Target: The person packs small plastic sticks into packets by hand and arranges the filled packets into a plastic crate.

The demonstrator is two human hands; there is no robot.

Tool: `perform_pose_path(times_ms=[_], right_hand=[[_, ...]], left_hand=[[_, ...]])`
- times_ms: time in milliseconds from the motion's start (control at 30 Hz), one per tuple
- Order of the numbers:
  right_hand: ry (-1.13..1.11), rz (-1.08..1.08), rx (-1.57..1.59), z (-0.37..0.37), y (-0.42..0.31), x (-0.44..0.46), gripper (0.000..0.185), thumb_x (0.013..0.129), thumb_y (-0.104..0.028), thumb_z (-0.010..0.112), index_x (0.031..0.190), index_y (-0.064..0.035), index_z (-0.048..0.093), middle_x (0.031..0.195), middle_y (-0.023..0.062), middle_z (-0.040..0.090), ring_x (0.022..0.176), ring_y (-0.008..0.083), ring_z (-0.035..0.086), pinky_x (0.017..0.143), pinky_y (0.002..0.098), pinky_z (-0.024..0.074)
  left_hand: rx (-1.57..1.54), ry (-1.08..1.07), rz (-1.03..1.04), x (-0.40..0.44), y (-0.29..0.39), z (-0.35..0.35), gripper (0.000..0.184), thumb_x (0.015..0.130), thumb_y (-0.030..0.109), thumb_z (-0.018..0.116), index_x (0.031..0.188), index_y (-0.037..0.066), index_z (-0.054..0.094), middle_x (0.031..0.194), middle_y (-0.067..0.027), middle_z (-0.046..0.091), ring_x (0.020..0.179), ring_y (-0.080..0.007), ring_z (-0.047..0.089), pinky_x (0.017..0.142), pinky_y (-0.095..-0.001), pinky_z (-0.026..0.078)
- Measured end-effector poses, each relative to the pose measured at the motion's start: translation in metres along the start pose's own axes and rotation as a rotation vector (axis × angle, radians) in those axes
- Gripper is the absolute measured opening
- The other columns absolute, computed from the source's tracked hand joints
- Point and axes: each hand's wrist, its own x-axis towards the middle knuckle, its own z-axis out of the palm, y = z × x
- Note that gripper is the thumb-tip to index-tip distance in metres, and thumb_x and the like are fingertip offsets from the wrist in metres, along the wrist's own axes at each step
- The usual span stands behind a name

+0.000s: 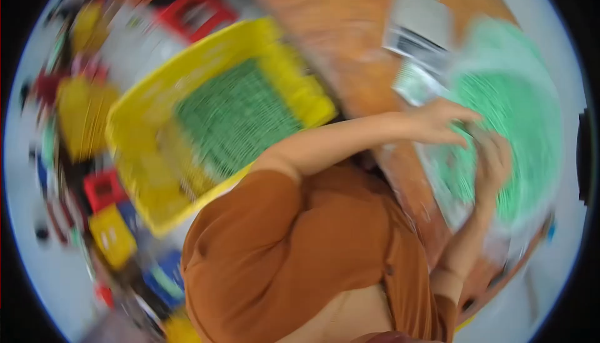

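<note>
Orange-brown tabletop [337,5] backed green-strand handling; left hand [437,121] had fingers parted, right hand [494,162] curled, couldn't tell if either pinched.

Orange-brown tabletop [337,12] noted beside and beyond the left hand [437,121], pale smooth floor [531,296] past the right hand [494,162], blurred yellow crates [84,118] well left of both, lighting bright.
</note>
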Motion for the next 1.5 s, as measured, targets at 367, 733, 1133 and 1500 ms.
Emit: perform_pose_path(times_ms=[367, 733, 1133, 1500], right_hand=[[-0.194, -0.231, 0.42, 0.067, -0.053, 0.061, 0.033, 0.079, 0.003, 0.056, 0.112, 0.0041, 0.053, 0.115, 0.0207, 0.052, 0.102, 0.033, 0.053, 0.088, 0.0399, 0.0414], [-0.459, -0.028, 0.442, 0.106, -0.057, 0.058, 0.028, 0.078, 0.002, 0.058, 0.106, 0.0032, 0.056, 0.099, 0.0143, 0.06, 0.093, 0.0261, 0.056, 0.086, 0.0341, 0.0419], [0.063, 0.861, 0.38, -0.006, 0.025, -0.029, 0.021, 0.076, -0.011, 0.064, 0.095, -0.0034, 0.064, 0.082, 0.0071, 0.064, 0.075, 0.0218, 0.06, 0.068, 0.0298, 0.0458], [-0.431, 0.489, -0.47, 0.046, 0.13, -0.012, 0.027, 0.073, -0.026, 0.064, 0.095, -0.0121, 0.066, 0.09, 0.0066, 0.059, 0.09, 0.0247, 0.053, 0.077, 0.0411, 0.0418]], left_hand=[[1.059, 0.839, -0.654, -0.259, 0.162, -0.286, 0.025, 0.077, 0.003, 0.056, 0.1, 0.007, 0.064, 0.08, -0.0079, 0.065, 0.065, -0.0133, 0.059, 0.062, -0.0268, 0.048], [0.794, 0.802, -1.704, -0.57, 0.138, -0.264, 0.036, 0.077, 0.012, 0.058, 0.112, 0.005, 0.059, 0.097, -0.0137, 0.064, 0.084, -0.0204, 0.058, 0.071, -0.0336, 0.046], [-1.022, 0.889, -1.476, -0.6, 0.111, -0.283, 0.014, 0.081, 0.013, 0.054, 0.093, 0.006, 0.054, 0.094, -0.0058, 0.054, 0.092, -0.0205, 0.05, 0.084, -0.0379, 0.04], [0.835, -0.122, -1.552, -0.348, 0.133, -0.298, 0.027, 0.09, 0.027, 0.049, 0.081, 0.002, 0.052, 0.074, -0.0074, 0.044, 0.065, -0.0171, 0.041, 0.063, -0.0365, 0.039]])
